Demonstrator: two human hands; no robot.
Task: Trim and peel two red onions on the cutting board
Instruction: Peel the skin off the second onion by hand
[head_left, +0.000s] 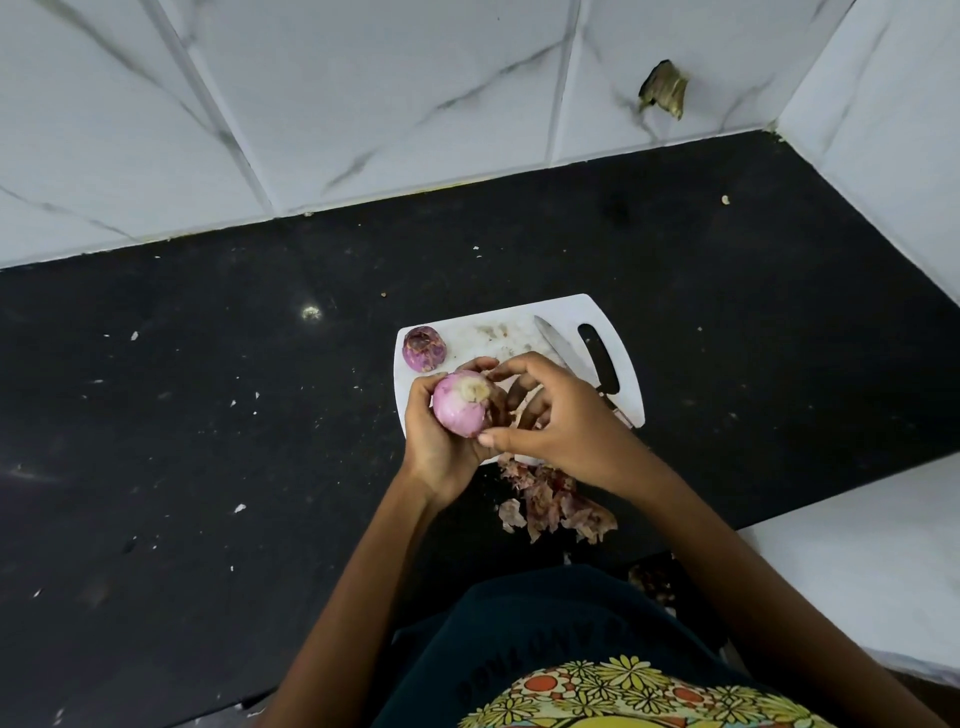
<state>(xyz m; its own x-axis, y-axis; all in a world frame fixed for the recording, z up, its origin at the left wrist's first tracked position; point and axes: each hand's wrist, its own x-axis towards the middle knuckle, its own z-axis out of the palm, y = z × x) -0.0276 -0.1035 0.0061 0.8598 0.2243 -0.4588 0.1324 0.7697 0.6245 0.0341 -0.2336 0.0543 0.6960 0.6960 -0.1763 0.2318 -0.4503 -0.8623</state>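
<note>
Loose skins (558, 501) lie nearest; left hand (441, 441) grips onion (461, 404), right hand (550, 415) picks at it.

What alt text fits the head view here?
Left hand holds a mostly peeled red onion above a white cutting board while the right hand picks at it. A second onion and a knife lie on the board.

Bare forearms, no sleeves in view, dark top (545, 639) with yellow and orange flower print (623, 691)
</note>
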